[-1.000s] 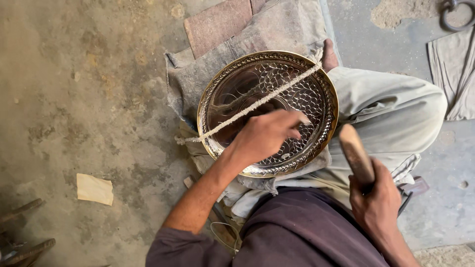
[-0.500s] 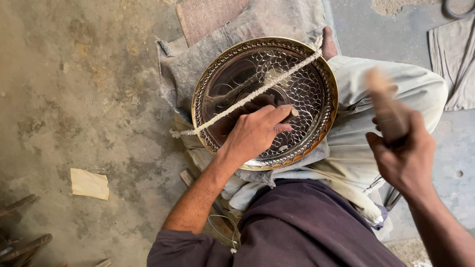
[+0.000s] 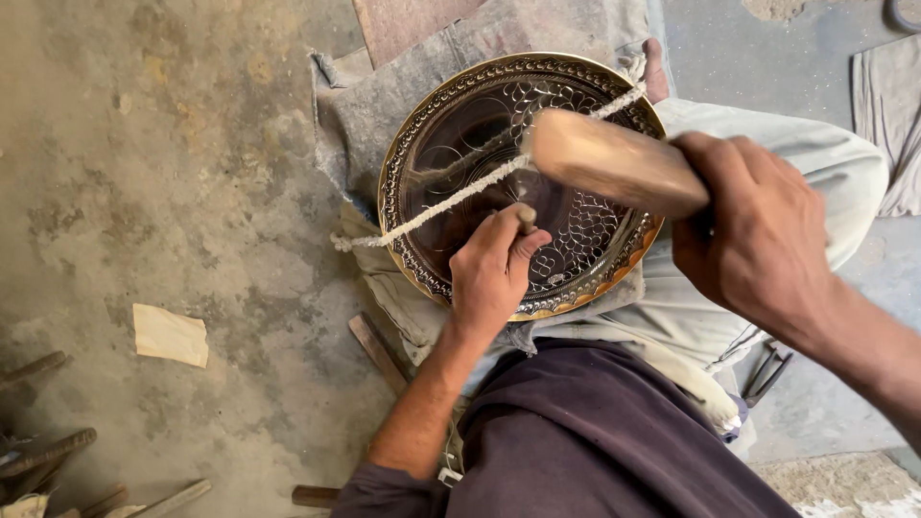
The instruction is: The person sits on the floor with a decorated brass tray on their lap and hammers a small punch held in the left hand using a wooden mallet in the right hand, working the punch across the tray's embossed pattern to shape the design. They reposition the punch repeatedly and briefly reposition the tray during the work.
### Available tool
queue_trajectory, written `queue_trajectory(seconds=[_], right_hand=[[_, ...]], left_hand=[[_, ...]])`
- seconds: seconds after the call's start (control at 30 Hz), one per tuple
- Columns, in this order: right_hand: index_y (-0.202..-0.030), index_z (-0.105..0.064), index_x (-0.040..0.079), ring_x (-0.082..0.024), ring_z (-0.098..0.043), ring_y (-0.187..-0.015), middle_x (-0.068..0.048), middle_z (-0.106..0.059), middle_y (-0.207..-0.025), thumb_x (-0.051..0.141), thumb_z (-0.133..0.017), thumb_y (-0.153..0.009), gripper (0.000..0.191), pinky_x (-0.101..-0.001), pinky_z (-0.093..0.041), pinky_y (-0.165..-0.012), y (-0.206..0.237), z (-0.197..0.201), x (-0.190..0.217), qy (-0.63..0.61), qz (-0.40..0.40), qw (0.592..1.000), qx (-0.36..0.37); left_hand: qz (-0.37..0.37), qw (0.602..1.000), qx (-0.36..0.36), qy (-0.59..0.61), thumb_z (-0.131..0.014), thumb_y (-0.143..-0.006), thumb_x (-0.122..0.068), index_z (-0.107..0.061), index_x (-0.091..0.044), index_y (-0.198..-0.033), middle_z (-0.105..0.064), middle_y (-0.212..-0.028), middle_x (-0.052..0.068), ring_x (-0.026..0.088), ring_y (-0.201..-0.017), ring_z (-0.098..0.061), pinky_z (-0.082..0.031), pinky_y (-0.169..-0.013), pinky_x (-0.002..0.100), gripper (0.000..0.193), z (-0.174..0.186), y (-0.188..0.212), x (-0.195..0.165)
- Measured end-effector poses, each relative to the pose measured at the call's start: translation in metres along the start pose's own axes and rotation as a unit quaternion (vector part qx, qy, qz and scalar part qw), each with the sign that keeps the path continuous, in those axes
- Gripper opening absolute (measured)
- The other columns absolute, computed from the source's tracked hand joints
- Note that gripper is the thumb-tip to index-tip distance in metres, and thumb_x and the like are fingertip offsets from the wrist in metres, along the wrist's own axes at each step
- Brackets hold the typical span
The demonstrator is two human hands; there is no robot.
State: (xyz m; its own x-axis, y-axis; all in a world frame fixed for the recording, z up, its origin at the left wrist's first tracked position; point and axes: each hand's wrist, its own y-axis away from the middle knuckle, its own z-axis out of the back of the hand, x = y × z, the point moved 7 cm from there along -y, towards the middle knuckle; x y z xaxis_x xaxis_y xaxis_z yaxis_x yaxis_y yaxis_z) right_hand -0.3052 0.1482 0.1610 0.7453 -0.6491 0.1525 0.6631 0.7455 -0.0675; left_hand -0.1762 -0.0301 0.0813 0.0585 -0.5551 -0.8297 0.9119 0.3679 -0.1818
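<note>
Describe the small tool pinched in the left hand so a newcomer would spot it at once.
Start at the round engraved metal tray resting on the person's lap, with a pale cord stretched across it. The left hand presses on its lower middle. Poking up between thumb and fingers is a short rod-like punch, far thinner than the thick wooden mallet in the right hand.

I find no packages, labels, signs or screens in view from the head camera.
</note>
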Motion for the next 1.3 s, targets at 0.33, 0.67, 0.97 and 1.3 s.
queue_trajectory(seconds=[0.33,0.67,0.97,1.3], right_hand=[[-0.125,-0.067,0.028,-0.015,-0.067,-0.075,0.005,-0.067,-0.085,0.018,-0.069,-0.090,0.037,-0.0346,-0.050,-0.078,-0.034,0.063,0.071,0.208,0.171,0.963,-0.014],[-0.135,-0.063,0.027,-0.014,-0.064,-0.073,0.003,-0.064,-0.087,0.027,-0.065,-0.094,0.041,-0.0332,-0.049,-0.071,-0.046,0.051,0.082,0.206,0.169,0.961,0.068],[-0.128,-0.065,0.026,-0.017,-0.067,-0.077,0.001,-0.069,-0.088,0.028,-0.067,-0.097,0.032,-0.0341,-0.051,-0.072,-0.035,0.034,0.054,0.233,0.151,0.958,0.070],[-0.129,-0.068,0.017,-0.021,-0.067,-0.076,-0.006,-0.072,-0.093,0.010,-0.064,-0.093,0.036,-0.0370,-0.051,-0.071,-0.004,-0.005,-0.003,0.114,-0.028,0.980,0.161]], left_hand=[[0.126,0.974,-0.169,0.084,-0.067,-0.103,-0.015,-0.059,0.005,-0.111,-0.068,-0.098,0.010,0.013,-0.077,-0.070,-0.055,-0.058,0.024,0.022,0.000,0.048,0.018],[0.138,0.967,-0.174,0.127,-0.068,-0.105,-0.010,-0.058,0.001,-0.109,-0.064,-0.093,0.005,0.011,-0.074,-0.062,-0.050,-0.059,0.025,0.015,-0.010,0.066,0.036],[0.119,0.985,-0.104,0.064,-0.071,-0.101,-0.023,-0.063,-0.001,-0.104,-0.067,-0.093,0.005,0.012,-0.075,-0.070,-0.057,-0.060,0.026,0.024,-0.002,0.036,0.020],[0.002,0.998,0.050,0.032,-0.068,-0.099,-0.031,-0.065,-0.010,-0.117,-0.073,-0.100,0.006,0.019,-0.084,-0.077,-0.066,-0.071,0.030,0.028,-0.011,0.001,0.019]])
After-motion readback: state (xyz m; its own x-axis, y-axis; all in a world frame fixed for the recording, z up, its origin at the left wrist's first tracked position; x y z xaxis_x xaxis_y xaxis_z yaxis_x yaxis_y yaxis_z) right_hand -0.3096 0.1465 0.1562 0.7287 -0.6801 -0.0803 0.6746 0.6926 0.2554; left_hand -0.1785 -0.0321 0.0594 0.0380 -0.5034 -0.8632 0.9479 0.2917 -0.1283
